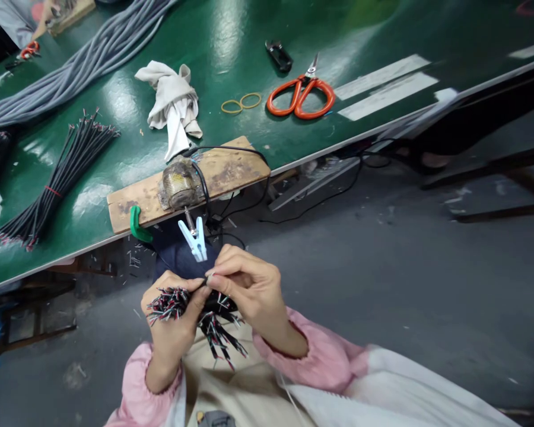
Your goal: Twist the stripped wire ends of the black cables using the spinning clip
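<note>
My left hand (173, 311) is closed around a bundle of short black cables (169, 303) whose stripped ends show red, white and green wires. Thumb and fingertips of my right hand (244, 287) are pinched at the top of the bundle, meeting the left thumb. The exact strand between them is too small to make out. More loose black cables (220, 338) hang below, over my lap. Just above the hands, a light-blue clothespin (196, 238) is clipped to the metal shaft of a small motor (180, 184) mounted on a wooden board (235, 166).
The green table (231, 53) holds orange-handled scissors (300, 98), a black clipper-like tool (279, 56), rubber bands (241, 103), a white cloth (171, 104), a tied black cable bundle (57, 178) and long grey cables (84, 71). A green clamp (139, 225) grips the board at the table edge.
</note>
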Motion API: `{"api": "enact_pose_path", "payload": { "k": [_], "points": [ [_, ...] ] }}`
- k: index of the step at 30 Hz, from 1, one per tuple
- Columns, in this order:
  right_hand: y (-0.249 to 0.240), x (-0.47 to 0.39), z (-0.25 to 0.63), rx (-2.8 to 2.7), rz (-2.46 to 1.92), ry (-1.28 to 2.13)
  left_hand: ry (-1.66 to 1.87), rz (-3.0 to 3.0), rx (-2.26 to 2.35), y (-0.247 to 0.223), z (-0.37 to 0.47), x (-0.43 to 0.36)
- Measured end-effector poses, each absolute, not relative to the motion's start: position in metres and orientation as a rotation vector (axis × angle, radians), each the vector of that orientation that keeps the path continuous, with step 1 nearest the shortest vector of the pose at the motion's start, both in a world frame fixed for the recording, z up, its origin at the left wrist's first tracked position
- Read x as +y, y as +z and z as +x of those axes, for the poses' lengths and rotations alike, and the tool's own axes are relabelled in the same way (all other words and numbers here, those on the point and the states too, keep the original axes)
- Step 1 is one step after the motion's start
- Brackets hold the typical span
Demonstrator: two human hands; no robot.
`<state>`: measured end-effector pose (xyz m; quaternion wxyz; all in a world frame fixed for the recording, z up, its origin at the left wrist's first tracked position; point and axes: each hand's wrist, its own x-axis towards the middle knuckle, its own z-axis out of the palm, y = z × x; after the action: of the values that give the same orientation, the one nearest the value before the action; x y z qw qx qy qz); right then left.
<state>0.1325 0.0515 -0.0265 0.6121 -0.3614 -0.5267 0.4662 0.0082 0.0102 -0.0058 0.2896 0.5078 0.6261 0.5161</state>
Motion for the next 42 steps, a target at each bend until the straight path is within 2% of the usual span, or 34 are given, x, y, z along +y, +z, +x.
{"api": "enact_pose_path", "payload": {
  "k": [4, 6, 8, 10, 13, 15, 18, 24, 34, 42],
  "points": [
    [-0.03, 0.05, 0.131, -1.352, -0.876, 0.659, 1.256, 1.337, 1.649, -0.005, 0.006, 0.008],
    [-0.032, 0.052, 0.133, -1.403, -0.808, 0.617, 1.188, 1.273, 1.594, -0.001, 0.004, 0.01],
    [-0.033, 0.055, 0.135, -1.403, -0.685, 0.792, 1.121, 1.206, 1.502, 0.003, 0.002, 0.013],
    [-0.036, 0.059, 0.137, -1.317, -0.557, 1.153, 1.107, 1.157, 1.426, 0.005, 0.0, 0.017],
    [-0.042, 0.065, 0.135, -1.031, -0.481, 1.702, 1.209, 1.145, 1.398, 0.004, 0.0, 0.02],
    [-0.045, 0.071, 0.131, -0.851, -0.54, 1.863, 1.285, 1.167, 1.399, 0.001, 0.0, 0.02],
    [-0.045, 0.084, 0.122, -0.79, -0.608, 1.904, 1.345, 1.171, 1.429, -0.003, -0.001, 0.017],
    [-0.038, 0.105, 0.106, -0.719, -0.466, 2.1, 1.341, 1.096, 1.494, -0.007, -0.004, 0.015],
    [-0.04, 0.102, 0.108, -0.567, -0.404, 2.213, 1.332, 0.972, 1.471, -0.004, 0.003, 0.024],
    [-0.057, 0.091, 0.117, -0.505, -0.558, 2.138, 1.303, 1.096, 1.484, -0.003, 0.0, 0.019]
  ]
}}
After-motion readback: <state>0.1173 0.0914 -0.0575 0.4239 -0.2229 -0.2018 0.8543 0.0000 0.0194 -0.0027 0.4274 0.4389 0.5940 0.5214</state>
